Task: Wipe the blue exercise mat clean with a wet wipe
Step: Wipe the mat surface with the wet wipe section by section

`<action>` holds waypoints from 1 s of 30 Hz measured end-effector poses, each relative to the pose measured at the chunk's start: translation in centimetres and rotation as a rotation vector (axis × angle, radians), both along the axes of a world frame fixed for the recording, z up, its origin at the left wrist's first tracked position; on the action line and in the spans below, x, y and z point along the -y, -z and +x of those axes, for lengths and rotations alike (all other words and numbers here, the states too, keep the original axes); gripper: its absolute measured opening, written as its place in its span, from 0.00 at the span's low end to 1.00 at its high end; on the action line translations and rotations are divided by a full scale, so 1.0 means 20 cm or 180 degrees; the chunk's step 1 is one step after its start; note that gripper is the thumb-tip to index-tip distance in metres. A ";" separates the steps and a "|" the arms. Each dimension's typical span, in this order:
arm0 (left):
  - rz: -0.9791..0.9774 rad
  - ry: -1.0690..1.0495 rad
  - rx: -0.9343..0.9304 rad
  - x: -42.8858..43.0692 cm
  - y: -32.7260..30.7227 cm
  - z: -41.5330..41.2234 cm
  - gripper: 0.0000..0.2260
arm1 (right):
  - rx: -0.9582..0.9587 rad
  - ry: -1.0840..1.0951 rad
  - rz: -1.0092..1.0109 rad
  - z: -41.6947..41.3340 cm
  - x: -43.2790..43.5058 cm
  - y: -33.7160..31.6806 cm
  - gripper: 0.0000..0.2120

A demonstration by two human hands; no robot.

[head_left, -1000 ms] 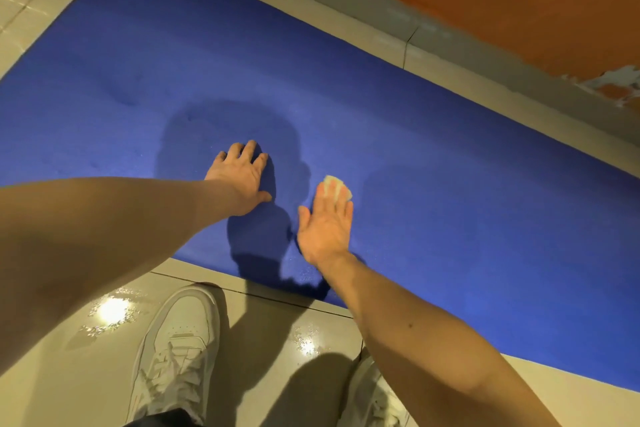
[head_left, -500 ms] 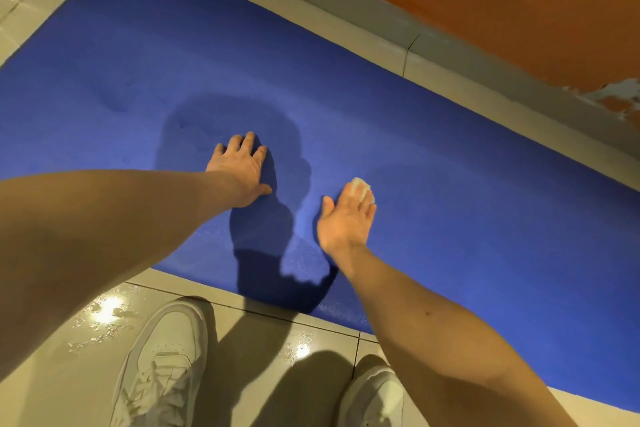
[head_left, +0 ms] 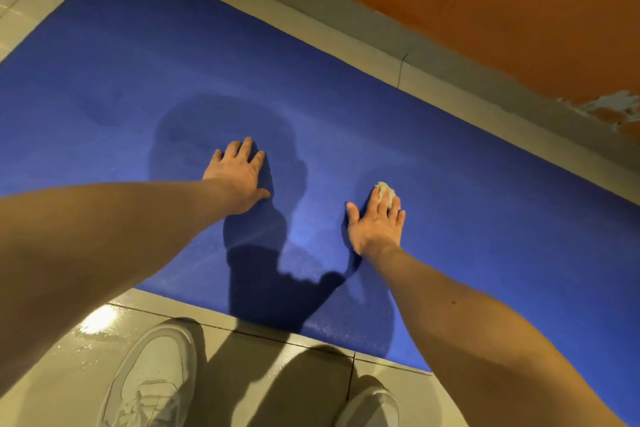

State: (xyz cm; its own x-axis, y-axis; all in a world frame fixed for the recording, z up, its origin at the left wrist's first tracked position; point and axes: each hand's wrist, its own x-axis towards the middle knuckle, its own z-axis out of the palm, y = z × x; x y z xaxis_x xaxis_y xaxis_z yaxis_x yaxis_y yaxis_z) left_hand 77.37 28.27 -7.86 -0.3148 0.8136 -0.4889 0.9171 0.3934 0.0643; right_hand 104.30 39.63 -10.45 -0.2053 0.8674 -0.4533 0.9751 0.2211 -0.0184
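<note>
So that the mat (head_left: 398, 135) lies steady on the floor (head_left: 242, 374), it is pressed by the flat, spread left hand (head_left: 237, 177); the wipe (head_left: 386, 193) is pinned beneath the right hand's (head_left: 375, 227) straight fingers for rubbing.

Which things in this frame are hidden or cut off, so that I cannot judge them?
- Crumpled white wet wipe: head view, mostly under the right hand.
- Blue textured exercise mat: right end cut by the frame edge; near-left corner behind the left forearm.
</note>
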 end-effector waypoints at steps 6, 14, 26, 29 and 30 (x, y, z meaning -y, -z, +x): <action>0.0148 -0.0059 0.0077 -0.12 0.00 0.02 0.39 | -0.0735 -0.0801 0.0176 -0.41 0.27 0.02 0.34; 0.0160 -0.0039 0.0120 -0.17 0.03 0.01 0.39 | -0.0611 -0.0854 0.0327 -0.20 0.02 0.03 0.36; 0.0304 -0.0066 0.0029 -0.28 0.06 -0.01 0.40 | -0.0536 -0.1143 0.0362 -0.50 0.11 0.06 0.42; 0.0353 -0.0152 0.0075 -0.32 0.06 -0.03 0.40 | -0.0583 -0.1345 0.0394 -0.39 -0.01 0.07 0.39; 0.0333 -0.0185 0.0096 -0.33 0.05 -0.05 0.40 | -0.0561 -0.1186 0.0419 -0.33 -0.07 0.07 0.37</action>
State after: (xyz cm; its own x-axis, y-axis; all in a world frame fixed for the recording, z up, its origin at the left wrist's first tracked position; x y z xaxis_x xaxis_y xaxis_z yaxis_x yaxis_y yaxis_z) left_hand 76.36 34.78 -8.95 -0.3493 0.8415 -0.4121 0.8900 0.4355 0.1350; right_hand 97.75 41.04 -11.84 -0.5797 0.7675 -0.2738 0.8127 0.5690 -0.1256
